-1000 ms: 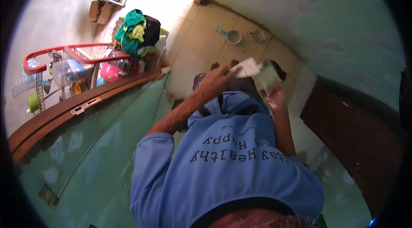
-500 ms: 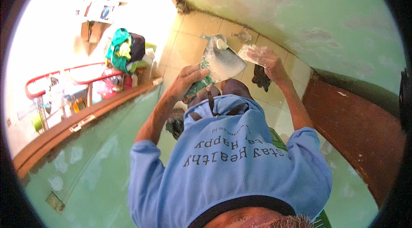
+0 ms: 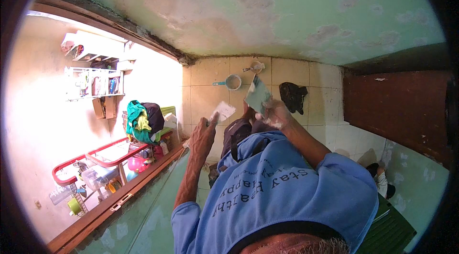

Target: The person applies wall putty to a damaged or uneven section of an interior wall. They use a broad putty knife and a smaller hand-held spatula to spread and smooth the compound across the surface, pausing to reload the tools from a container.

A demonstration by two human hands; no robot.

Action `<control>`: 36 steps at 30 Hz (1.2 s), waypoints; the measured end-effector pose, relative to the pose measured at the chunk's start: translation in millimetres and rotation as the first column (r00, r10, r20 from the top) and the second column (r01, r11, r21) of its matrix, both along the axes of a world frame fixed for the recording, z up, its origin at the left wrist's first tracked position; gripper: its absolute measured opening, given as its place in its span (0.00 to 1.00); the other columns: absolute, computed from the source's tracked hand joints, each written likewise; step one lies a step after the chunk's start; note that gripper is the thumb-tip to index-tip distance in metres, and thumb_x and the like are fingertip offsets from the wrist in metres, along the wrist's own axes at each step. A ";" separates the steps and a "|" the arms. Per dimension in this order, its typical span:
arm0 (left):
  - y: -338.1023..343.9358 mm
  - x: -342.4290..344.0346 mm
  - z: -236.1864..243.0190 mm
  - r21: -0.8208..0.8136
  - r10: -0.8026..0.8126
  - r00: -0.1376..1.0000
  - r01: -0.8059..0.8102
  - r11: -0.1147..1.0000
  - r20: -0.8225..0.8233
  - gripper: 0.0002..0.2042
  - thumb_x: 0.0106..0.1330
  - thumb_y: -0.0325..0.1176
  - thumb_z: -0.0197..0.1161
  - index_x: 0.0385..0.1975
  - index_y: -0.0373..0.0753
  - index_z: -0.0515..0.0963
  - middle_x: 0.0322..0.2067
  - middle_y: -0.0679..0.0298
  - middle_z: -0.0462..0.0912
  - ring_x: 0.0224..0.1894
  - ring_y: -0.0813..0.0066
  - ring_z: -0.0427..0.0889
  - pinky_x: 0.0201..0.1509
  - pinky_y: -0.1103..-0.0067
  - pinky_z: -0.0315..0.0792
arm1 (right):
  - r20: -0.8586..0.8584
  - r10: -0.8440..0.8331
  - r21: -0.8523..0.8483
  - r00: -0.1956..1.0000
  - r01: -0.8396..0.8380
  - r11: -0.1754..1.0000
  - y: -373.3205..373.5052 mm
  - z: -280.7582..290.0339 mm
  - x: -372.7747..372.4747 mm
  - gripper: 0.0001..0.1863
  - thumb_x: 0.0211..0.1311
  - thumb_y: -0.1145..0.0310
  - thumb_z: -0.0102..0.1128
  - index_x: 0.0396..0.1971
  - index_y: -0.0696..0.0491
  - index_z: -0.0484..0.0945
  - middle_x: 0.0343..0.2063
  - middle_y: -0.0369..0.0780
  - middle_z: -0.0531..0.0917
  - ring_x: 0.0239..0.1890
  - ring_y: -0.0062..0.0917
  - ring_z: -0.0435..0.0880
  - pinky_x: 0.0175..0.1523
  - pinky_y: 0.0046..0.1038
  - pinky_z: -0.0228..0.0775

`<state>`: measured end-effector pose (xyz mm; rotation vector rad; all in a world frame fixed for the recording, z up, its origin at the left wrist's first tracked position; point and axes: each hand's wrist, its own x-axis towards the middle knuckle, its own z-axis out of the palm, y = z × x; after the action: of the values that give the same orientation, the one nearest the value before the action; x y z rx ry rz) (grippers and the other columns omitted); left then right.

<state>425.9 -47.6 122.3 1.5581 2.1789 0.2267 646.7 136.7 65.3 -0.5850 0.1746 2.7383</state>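
My left hand [image 3: 203,135] is closed on a pale, flat scraper [image 3: 224,111], held left of my lap. My right hand [image 3: 279,114] grips a broader greenish-grey scraper blade [image 3: 257,93] pointing away from me, with whitish smears on my fingers. Beyond the tools, a small pot with a light-blue handle [image 3: 233,82] rests on the floor tiles [image 3: 210,101]. Near the wall behind it is a small pale container with a tool [image 3: 255,66]. A crumpled black bag or cloth [image 3: 292,96] lies right of my right hand.
A patchy green wall [image 3: 287,15] rises ahead. A dark wooden panel [image 3: 392,115] stands at right, a green plastic piece [image 3: 389,227] behind me. Left, beyond a wooden frame [image 3: 129,192], are red-railed racks of household items [image 3: 107,161], piled clothes [image 3: 146,125] and a white shelf [image 3: 93,84].
The view has swung, bringing more of the facing wall in. Since half a second ago my hands have moved apart and lower in the picture, and the broad blade now shows in my right hand.
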 end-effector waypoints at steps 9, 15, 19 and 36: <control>44.7 -28.0 63.6 -0.305 0.326 0.166 -0.137 0.942 0.931 0.16 0.73 0.43 0.51 0.40 0.35 0.77 0.26 0.67 0.80 0.18 0.87 0.73 0.19 0.88 0.67 | 0.040 -0.213 0.502 0.976 -0.204 -0.840 64.3 99.7 -36.1 0.27 0.53 0.79 0.53 0.55 0.49 0.77 0.56 0.39 0.79 0.62 0.33 0.74 0.68 0.37 0.64; 45.7 -71.9 96.0 -0.147 0.295 0.474 -0.324 0.934 0.829 0.14 0.74 0.40 0.49 0.39 0.33 0.75 0.25 0.66 0.74 0.23 0.82 0.70 0.26 0.81 0.64 | 0.364 -0.474 0.847 0.802 -0.496 -0.190 77.3 -0.4 -12.5 0.14 0.62 0.71 0.56 0.48 0.52 0.79 0.49 0.39 0.82 0.55 0.34 0.79 0.60 0.41 0.70; 51.7 -100.7 62.1 0.275 -0.039 0.727 -0.209 0.939 0.686 0.11 0.73 0.32 0.51 0.48 0.34 0.75 0.31 0.62 0.74 0.30 0.76 0.73 0.34 0.80 0.68 | 0.338 -0.206 0.581 0.918 -0.031 0.814 11.2 53.9 -69.9 0.16 0.56 0.72 0.60 0.47 0.53 0.76 0.40 0.38 0.83 0.44 0.28 0.83 0.46 0.38 0.79; -4.9 -90.6 -142.9 -0.109 0.377 0.693 -0.400 0.910 0.614 0.12 0.71 0.35 0.50 0.46 0.34 0.74 0.24 0.59 0.74 0.25 0.70 0.76 0.28 0.73 0.69 | 0.156 -0.328 0.224 0.931 0.290 0.930 32.1 -3.9 -72.9 0.21 0.63 0.64 0.58 0.55 0.50 0.71 0.52 0.40 0.79 0.50 0.29 0.79 0.42 0.40 0.77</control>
<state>335.3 -52.5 -20.7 0.8177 1.9123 0.8014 573.8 168.8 61.4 -0.6944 -0.0495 2.3420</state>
